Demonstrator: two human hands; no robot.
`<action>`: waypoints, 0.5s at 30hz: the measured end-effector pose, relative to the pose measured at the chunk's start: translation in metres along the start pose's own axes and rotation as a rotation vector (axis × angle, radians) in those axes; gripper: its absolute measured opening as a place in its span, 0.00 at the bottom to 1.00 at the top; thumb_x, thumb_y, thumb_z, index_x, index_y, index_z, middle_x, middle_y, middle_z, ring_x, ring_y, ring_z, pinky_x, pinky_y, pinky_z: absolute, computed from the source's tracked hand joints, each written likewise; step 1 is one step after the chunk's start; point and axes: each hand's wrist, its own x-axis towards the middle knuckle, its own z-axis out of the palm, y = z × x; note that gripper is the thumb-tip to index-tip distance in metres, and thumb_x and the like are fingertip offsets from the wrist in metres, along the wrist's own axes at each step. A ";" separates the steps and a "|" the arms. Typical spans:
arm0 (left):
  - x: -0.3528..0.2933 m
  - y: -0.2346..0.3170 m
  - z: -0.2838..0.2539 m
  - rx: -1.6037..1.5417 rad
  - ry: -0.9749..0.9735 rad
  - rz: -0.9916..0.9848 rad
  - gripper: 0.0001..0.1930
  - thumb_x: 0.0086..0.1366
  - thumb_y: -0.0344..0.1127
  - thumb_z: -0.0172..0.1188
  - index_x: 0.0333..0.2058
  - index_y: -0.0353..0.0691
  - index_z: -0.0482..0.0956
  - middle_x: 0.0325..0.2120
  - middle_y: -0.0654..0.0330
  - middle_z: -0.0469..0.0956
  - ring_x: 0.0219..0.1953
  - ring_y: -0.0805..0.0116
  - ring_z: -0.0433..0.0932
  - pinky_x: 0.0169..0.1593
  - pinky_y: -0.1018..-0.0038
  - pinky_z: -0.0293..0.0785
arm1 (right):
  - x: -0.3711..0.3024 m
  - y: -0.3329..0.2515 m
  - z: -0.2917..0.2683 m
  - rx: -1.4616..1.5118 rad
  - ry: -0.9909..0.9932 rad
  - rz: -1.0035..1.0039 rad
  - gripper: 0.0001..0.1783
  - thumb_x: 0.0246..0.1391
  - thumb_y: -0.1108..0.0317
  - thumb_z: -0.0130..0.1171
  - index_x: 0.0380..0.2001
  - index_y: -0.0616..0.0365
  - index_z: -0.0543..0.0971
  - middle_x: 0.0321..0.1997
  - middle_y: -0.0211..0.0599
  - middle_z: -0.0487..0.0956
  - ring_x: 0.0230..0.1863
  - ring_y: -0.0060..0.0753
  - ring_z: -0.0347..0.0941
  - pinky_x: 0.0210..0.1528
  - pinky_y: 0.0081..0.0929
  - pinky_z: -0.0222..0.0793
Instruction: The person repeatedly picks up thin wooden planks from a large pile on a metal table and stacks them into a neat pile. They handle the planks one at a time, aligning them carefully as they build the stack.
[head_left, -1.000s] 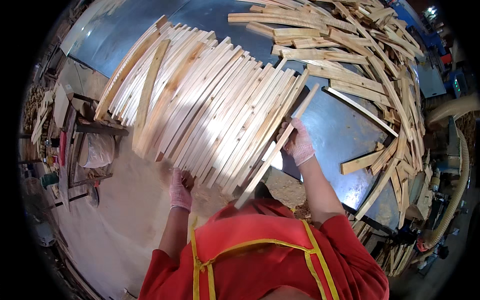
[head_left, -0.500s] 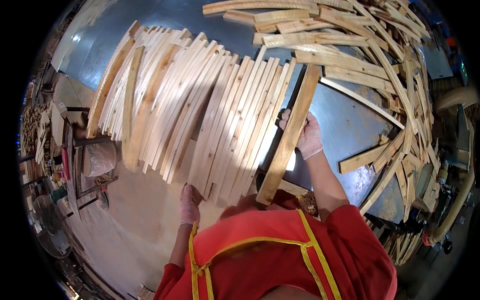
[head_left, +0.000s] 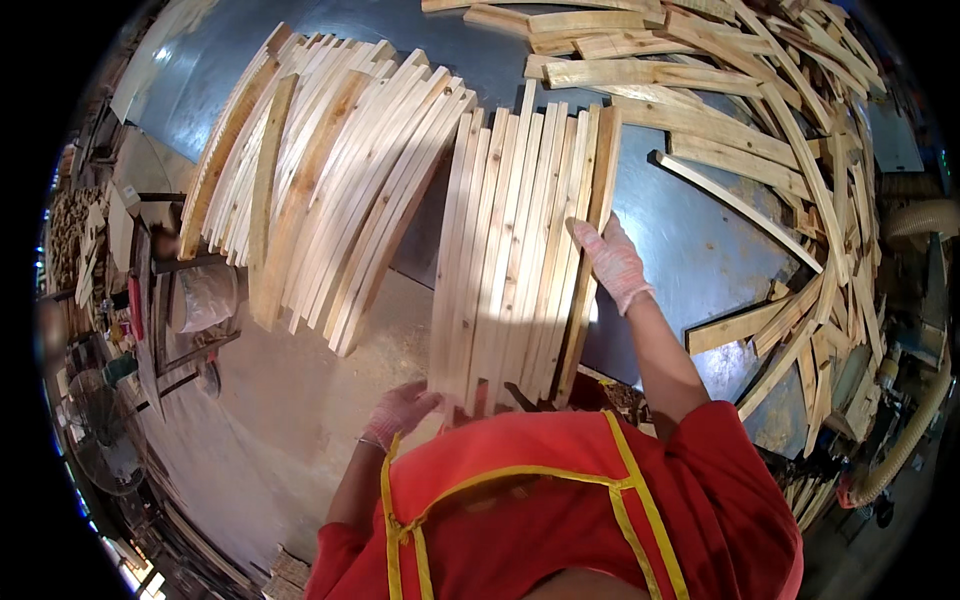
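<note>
A bundle of pale wooden slats [head_left: 515,255] lies side by side on the grey metal worktop [head_left: 690,240], its near ends jutting past the worktop's near edge toward the person in the red top. The right hand [head_left: 612,258], in a thin pinkish glove, rests with fingers spread and flat against the outer slat on the bundle's right side, about midway along its length. The left hand [head_left: 402,410], gloved the same way, is at the bundle's near left corner, its fingers curled at the slat ends; whether it grips them or only touches them cannot be told. Just left of the bundle, a wider fan of slats [head_left: 320,190] leans across the worktop's left part, overhanging the edge above the sawdust-covered floor [head_left: 290,400]. Toward the far and right edges of the worktop lies a loose heap of curved wooden offcuts [head_left: 760,120], piled crosswise, well apart from the right hand. A single thin curved strip [head_left: 735,205] lies on bare metal between the bundle and the heap. A pale flexible hose [head_left: 915,440] runs along the right rim of the view.
</note>
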 end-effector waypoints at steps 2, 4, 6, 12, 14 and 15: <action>0.016 0.043 -0.011 0.494 0.023 0.126 0.34 0.70 0.54 0.67 0.68 0.41 0.75 0.50 0.49 0.86 0.50 0.55 0.86 0.55 0.66 0.81 | -0.003 -0.017 -0.022 0.038 -0.159 -0.010 0.51 0.64 0.33 0.58 0.72 0.68 0.66 0.64 0.64 0.80 0.66 0.59 0.76 0.70 0.40 0.66; 0.050 0.085 -0.018 0.316 0.130 0.062 0.36 0.68 0.57 0.67 0.68 0.45 0.75 0.52 0.47 0.85 0.53 0.52 0.85 0.57 0.62 0.81 | 0.011 -0.017 -0.034 -0.095 -0.273 0.012 0.51 0.62 0.34 0.59 0.72 0.66 0.66 0.64 0.63 0.80 0.66 0.59 0.76 0.70 0.40 0.66; 0.056 0.186 -0.023 0.259 0.176 0.051 0.39 0.67 0.61 0.67 0.69 0.45 0.73 0.55 0.45 0.84 0.55 0.52 0.84 0.59 0.60 0.80 | 0.007 -0.028 -0.032 -0.123 -0.283 0.042 0.50 0.62 0.35 0.60 0.73 0.64 0.65 0.64 0.61 0.80 0.66 0.58 0.76 0.70 0.39 0.66; 0.153 0.212 0.004 0.473 0.301 0.282 0.35 0.62 0.73 0.63 0.55 0.52 0.85 0.53 0.50 0.82 0.57 0.49 0.80 0.60 0.57 0.78 | 0.011 -0.032 -0.026 -0.049 -0.241 -0.132 0.47 0.59 0.41 0.64 0.71 0.62 0.68 0.60 0.60 0.83 0.63 0.58 0.79 0.67 0.43 0.71; 0.151 0.218 0.009 0.618 0.343 0.212 0.39 0.62 0.69 0.65 0.60 0.43 0.79 0.52 0.45 0.80 0.57 0.45 0.79 0.60 0.57 0.77 | 0.013 -0.042 -0.020 -0.070 -0.185 -0.096 0.44 0.56 0.44 0.67 0.68 0.62 0.71 0.58 0.59 0.84 0.62 0.59 0.80 0.66 0.43 0.72; 0.149 0.211 0.013 0.504 0.373 0.233 0.38 0.62 0.66 0.66 0.58 0.41 0.79 0.52 0.45 0.80 0.58 0.45 0.78 0.61 0.56 0.77 | 0.008 -0.054 -0.016 -0.089 -0.158 -0.086 0.43 0.55 0.45 0.68 0.66 0.63 0.73 0.57 0.58 0.85 0.61 0.60 0.81 0.65 0.43 0.73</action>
